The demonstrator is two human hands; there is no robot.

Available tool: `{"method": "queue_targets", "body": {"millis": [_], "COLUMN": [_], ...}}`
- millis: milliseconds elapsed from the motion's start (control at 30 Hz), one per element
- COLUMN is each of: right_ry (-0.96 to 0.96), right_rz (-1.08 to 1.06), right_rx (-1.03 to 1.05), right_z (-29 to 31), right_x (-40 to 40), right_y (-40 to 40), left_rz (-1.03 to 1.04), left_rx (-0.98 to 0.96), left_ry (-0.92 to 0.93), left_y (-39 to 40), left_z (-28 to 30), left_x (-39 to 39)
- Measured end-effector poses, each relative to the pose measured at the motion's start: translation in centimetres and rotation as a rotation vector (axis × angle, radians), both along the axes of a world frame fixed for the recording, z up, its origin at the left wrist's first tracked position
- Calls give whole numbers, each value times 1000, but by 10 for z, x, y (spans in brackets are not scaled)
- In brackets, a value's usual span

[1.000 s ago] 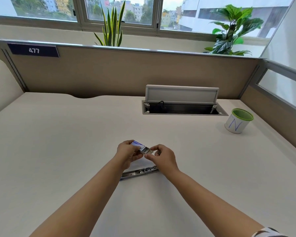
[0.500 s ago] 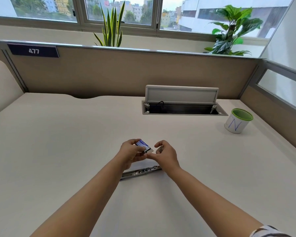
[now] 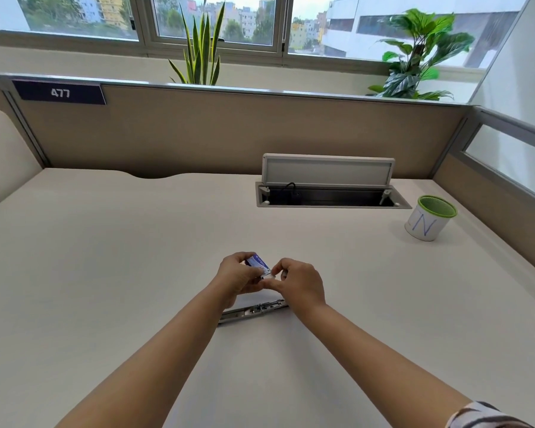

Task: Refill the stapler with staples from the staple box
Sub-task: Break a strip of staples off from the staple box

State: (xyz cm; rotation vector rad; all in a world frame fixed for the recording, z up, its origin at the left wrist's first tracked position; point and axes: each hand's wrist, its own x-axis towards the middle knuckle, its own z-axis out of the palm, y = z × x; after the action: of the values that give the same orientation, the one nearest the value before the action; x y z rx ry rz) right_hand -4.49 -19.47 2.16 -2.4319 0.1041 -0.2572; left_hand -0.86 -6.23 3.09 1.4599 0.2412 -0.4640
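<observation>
Your left hand (image 3: 236, 274) has its grip closed around the small blue staple box (image 3: 258, 262), holding it above the middle of the tabletop (image 3: 105, 257). Your right hand (image 3: 300, 282) pinches at the box's open white end with thumb and fingertips; whether it holds staples is too small to tell. The stapler (image 3: 254, 310) lies flat, opened out, on the tabletop just nearer you than both hands. A green-rimmed cup (image 3: 430, 219) stands toward the right edge.
</observation>
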Motion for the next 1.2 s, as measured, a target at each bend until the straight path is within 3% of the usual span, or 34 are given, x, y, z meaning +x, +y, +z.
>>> {"method": "queue_targets", "body": {"millis": [133, 267, 400, 533, 667, 833, 1000, 1100, 1200], "right_ry": [-83, -308, -380, -249, -19, 223, 280, 270, 279], "right_rz": [97, 176, 218, 185, 265, 372, 389, 319, 165], "right_rx": [-124, -318, -320, -244, -307, -243, -258, -239, -211], "right_z": [2, -6, -6, 5, 14, 24, 35, 35, 29], "right_x": [0, -2, 0, 3, 7, 20, 26, 29, 28], "right_y": [-4, -9, -15, -18, -20, -27, -35, -48, -81], "left_rz": [-17, -45, -106, -165, -234, -322, -389, -326, -294], "left_rx": [-2, -11, -24, -15, 37, 125, 153, 140, 332], "left_ry": [13, 32, 48, 51, 42, 29, 0, -14, -135], "left_y": [2, 5, 7, 7, 6, 3, -2, -6, -5], "left_z": [1, 2, 2, 3, 8, 9, 12, 10, -1], "left_x": [2, 3, 2, 3, 4, 1, -1, 2, 3]}}
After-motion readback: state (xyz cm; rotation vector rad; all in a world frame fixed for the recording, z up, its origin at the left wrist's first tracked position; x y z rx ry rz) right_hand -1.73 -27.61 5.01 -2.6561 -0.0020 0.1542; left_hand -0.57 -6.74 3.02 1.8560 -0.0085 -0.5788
